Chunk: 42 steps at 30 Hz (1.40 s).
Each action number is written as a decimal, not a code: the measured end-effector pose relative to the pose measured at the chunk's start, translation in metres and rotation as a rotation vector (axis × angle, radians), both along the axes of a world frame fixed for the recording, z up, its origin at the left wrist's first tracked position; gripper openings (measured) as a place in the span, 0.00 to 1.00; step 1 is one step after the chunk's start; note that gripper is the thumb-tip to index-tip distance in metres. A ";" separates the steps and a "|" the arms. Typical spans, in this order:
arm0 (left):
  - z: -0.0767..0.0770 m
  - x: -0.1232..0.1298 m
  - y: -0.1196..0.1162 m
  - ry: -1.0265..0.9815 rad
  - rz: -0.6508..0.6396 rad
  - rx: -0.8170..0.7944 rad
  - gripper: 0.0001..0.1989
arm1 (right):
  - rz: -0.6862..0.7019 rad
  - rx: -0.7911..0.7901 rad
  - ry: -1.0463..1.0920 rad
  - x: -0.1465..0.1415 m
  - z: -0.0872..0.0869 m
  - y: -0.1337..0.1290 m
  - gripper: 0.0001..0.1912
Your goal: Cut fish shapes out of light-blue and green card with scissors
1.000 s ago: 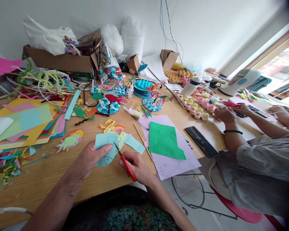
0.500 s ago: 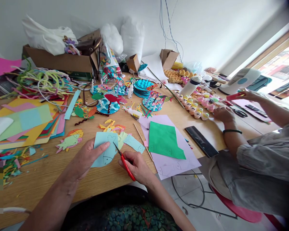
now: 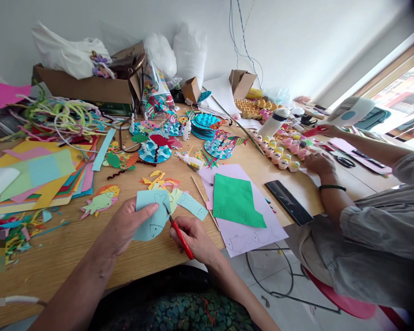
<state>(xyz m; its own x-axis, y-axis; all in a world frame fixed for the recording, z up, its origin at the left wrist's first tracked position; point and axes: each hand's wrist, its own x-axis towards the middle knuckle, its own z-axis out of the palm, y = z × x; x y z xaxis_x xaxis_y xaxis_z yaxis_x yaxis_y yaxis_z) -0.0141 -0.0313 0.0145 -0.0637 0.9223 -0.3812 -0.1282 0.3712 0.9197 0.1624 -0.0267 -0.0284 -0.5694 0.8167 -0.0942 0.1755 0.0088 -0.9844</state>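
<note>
My left hand pinches a light blue paper that has a fish outline drawn on it. The thumb lies over the paper's upper part. In my right hand are red-handled scissors, their dark blades at the paper's right edge. Orange and yellow paper scraps and another light blue piece with a drawing lie just behind the hands. To the right, a green sheet rests on a lilac sheet with drawn fish.
Coloured paper sheets and cut scraps lie at the left. A black phone-like object is near the right table edge. Behind stand glue bottles and decorated blue plates. Another person's hands work at the right.
The blue paper has turned slightly and the scissor blades have shifted a little right and down. The other person's far hand has moved left with its red item.
</note>
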 end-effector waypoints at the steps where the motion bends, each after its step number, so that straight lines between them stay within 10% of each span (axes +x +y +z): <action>1: 0.001 0.001 0.000 -0.005 0.008 0.003 0.13 | 0.002 -0.013 0.009 0.000 0.000 0.000 0.15; 42: 0.001 -0.010 0.002 -0.107 -0.048 -0.092 0.13 | 0.038 -0.020 -0.007 0.001 0.001 0.005 0.17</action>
<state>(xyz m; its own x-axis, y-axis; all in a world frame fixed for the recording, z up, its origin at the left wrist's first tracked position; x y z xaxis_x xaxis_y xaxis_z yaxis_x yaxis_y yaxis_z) -0.0237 -0.0292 0.0159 0.0252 0.8840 -0.4668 -0.2039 0.4617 0.8633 0.1638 -0.0218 -0.0274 -0.5995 0.7922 -0.1143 0.1826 -0.0037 -0.9832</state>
